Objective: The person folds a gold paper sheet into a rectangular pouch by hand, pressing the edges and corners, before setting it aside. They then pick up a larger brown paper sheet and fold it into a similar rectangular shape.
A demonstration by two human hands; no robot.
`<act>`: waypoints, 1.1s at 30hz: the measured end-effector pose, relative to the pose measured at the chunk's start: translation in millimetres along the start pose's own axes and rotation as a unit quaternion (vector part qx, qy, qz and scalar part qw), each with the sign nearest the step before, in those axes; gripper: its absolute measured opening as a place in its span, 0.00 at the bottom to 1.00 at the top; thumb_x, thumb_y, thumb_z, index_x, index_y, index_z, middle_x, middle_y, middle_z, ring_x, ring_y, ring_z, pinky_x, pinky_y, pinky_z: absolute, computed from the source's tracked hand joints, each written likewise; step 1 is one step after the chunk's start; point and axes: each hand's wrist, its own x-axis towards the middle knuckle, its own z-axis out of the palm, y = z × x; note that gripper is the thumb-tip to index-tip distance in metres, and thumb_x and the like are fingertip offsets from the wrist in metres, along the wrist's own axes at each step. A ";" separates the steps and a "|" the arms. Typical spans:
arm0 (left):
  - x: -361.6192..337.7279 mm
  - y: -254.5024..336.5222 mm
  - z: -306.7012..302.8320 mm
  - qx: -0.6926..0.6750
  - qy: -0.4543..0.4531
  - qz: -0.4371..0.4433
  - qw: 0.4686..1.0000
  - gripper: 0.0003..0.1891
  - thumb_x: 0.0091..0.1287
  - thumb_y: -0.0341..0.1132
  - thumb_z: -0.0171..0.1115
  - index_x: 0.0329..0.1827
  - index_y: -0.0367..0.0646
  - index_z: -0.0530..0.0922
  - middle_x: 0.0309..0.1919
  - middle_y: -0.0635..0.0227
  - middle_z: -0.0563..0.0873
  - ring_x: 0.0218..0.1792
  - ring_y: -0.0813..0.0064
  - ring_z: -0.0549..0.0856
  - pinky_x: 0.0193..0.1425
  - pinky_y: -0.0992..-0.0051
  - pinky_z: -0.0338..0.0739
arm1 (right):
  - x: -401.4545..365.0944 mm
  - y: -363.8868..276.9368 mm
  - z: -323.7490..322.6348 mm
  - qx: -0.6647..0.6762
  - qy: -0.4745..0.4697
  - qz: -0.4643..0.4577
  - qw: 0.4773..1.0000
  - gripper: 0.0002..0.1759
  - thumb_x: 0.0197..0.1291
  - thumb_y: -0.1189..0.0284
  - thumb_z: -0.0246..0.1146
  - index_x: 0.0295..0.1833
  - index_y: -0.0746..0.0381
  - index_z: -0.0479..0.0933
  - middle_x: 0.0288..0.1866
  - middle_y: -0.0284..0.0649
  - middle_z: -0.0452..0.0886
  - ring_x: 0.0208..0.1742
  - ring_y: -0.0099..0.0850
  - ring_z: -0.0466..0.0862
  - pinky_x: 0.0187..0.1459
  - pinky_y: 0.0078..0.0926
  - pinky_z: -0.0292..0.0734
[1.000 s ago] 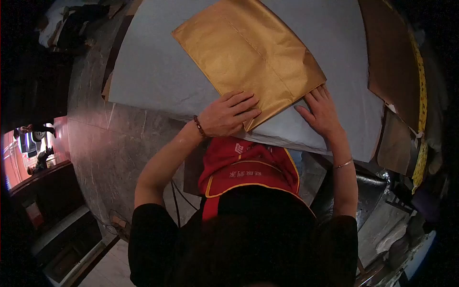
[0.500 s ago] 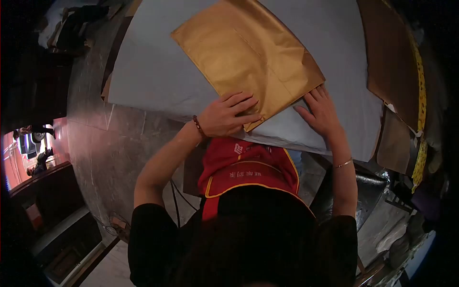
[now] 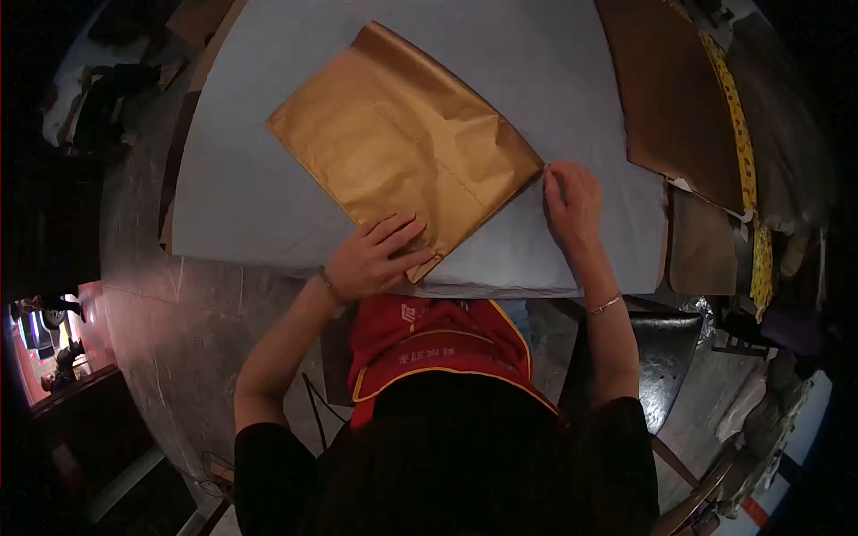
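while the folded gold paper (image 3: pixel 402 147) lies slantwise on a large pale sheet (image 3: pixel 259 179), the person leans over it with both hands at its near side. it carries a long fold line and a few soft wrinkles across the middle, and its nearest corner points back toward the red apron (image 3: pixel 438 344).

the left hand (image 3: pixel 371 259) rests flat on that near corner, its fingers (image 3: pixel 407 234) spread wide and pressing down, holding nothing. the right hand (image 3: pixel 572 201) sits at the paper's right corner, its fingers (image 3: pixel 556 179) bent and drawn close together right at the edge. from where i stand i cannot tell whether they pinch the corner or only touch it.

the pale sheet covers most of the worktop (image 3: pixel 179 313), whose marbled surface shows at the left. well to the right lie a brown board (image 3: pixel 666 98) and a yellow measuring tape (image 3: pixel 737 134), both apart from the hands.

the paper looks thin and keeps marks, i'd say. if the right fingers tug the corner while the left palm pins the other end, it could crease off the fold line or tear at the edge. the pale sheet below is loose too, so a sliding palm might drag both layers askew.
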 end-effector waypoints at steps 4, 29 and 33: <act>-1.3 0.7 0.8 0.007 0.005 -0.001 1.000 0.34 0.50 0.37 0.67 0.66 0.57 0.73 0.66 0.61 0.72 0.68 0.59 0.70 0.72 0.60 0.63 | 27.1 -25.8 -4.9 0.012 0.004 -0.159 0.987 0.18 0.64 0.68 0.60 0.58 0.60 0.76 0.61 0.43 0.76 0.62 0.41 0.74 0.62 0.42 0.66; -0.3 0.2 -1.7 0.001 0.016 -0.003 1.000 0.35 0.46 0.37 0.69 0.64 0.59 0.75 0.67 0.62 0.72 0.68 0.60 0.70 0.72 0.59 0.63 | 22.2 14.3 5.9 0.059 -0.089 0.035 0.994 0.32 0.56 0.71 0.58 0.70 0.56 0.66 0.72 0.40 0.66 0.79 0.46 0.54 0.76 0.55 0.36; -1.8 -1.1 1.6 -0.006 0.012 0.002 1.000 0.35 0.47 0.37 0.69 0.65 0.59 0.75 0.68 0.62 0.71 0.68 0.60 0.69 0.72 0.60 0.64 | 21.7 21.8 6.4 0.059 -0.097 0.017 0.993 0.30 0.55 0.67 0.60 0.67 0.55 0.70 0.71 0.39 0.68 0.79 0.45 0.54 0.76 0.56 0.34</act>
